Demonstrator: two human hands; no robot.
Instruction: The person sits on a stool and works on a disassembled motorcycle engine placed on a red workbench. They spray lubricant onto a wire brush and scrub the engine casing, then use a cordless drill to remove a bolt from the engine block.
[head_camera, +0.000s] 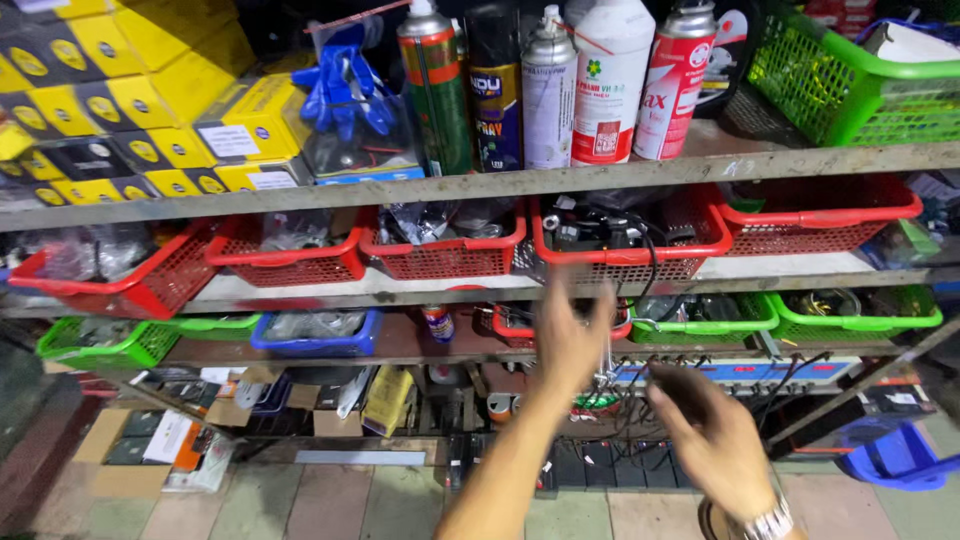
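Where motion blurs: both hands' fingers (600, 300).

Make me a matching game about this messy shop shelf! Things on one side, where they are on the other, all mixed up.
Things:
1. spray cans
2. red baskets
3. blue bin
4. yellow boxes

Places:
A. top shelf, left end
B. floor, far right
C. top shelf, middle
D. second shelf, in a row

Pairs: 1-C, 2-D, 3-B, 4-A

Both hands are blurred: the left hand reaches toward the lower shelves with its fingers spread, and the right hand, with a wristwatch, is by the black cables.
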